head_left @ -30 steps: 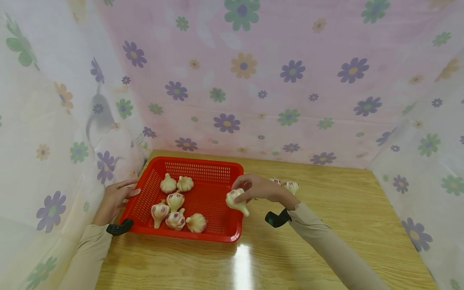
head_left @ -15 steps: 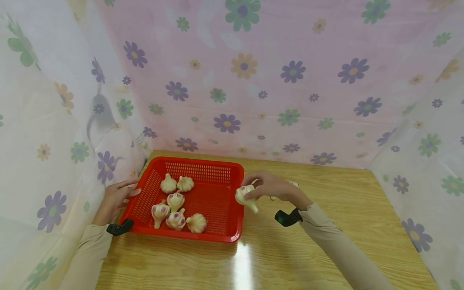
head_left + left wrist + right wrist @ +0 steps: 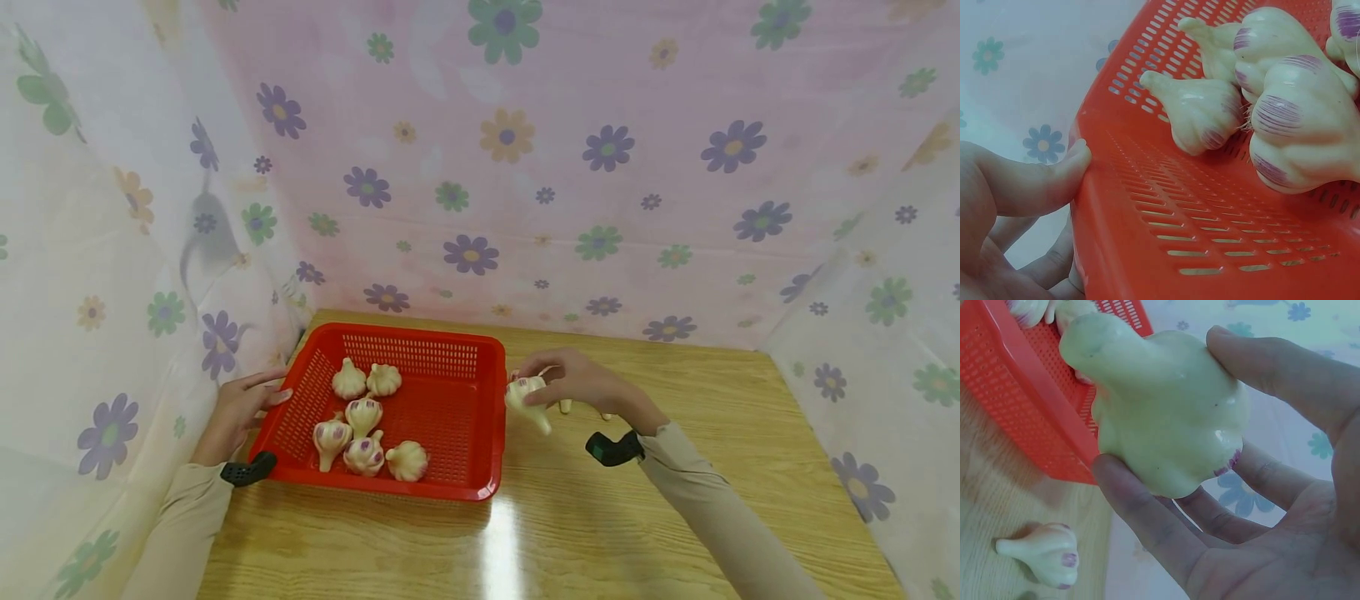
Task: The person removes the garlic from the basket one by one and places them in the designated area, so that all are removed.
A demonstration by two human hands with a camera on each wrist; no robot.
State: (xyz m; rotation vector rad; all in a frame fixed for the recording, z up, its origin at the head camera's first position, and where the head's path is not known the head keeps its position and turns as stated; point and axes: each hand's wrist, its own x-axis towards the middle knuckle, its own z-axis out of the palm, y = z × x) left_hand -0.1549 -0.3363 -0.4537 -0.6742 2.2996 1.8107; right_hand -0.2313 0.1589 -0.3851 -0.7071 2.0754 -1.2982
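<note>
My right hand [image 3: 581, 385] holds a garlic bulb [image 3: 527, 400] between thumb and fingers, just right of the red basket [image 3: 457, 493]. In the right wrist view the pale bulb [image 3: 1160, 406] has its stem toward the upper left and a purple patch low on its side. My left hand [image 3: 236, 412] grips the basket's left rim, thumb [image 3: 1060, 178] on the edge and the other fingers against the outside. Several garlic bulbs [image 3: 363, 457], cream with purple marks, lie in the basket's left and middle part.
On the wooden table [image 3: 720, 467], a loose garlic bulb [image 3: 1047, 553] lies right of the basket; in the head view my right hand mostly covers the bulbs there. Flowered cloth [image 3: 540, 167] walls the table at the back and both sides.
My right hand has moved right with the garlic bulb, from over the basket's right rim to beside it. The left hand and the bulbs in the basket have stayed put.
</note>
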